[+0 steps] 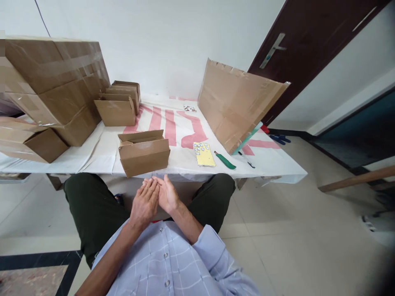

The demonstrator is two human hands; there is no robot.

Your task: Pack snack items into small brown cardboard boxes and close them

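Note:
I sit at a low table (92, 158) covered with a white and red cloth. My left hand (145, 203) and my right hand (167, 193) meet above my lap, fingers stretched and touching each other, holding nothing. Just beyond them, at the table's near edge, stands a small folded cardboard box (144, 153). To its right lie a yellow sticker sheet (204, 154), a green utility knife (225, 160) and a dark pen (247, 159).
Several small folded boxes (119, 105) stand at the back. Large taped cartons (55, 82) fill the left side. A flat cardboard sheet (234, 102) leans at the right, with a green ruler (248, 137) beneath it. A dark door (308, 45) stands behind; tiled floor lies to the right.

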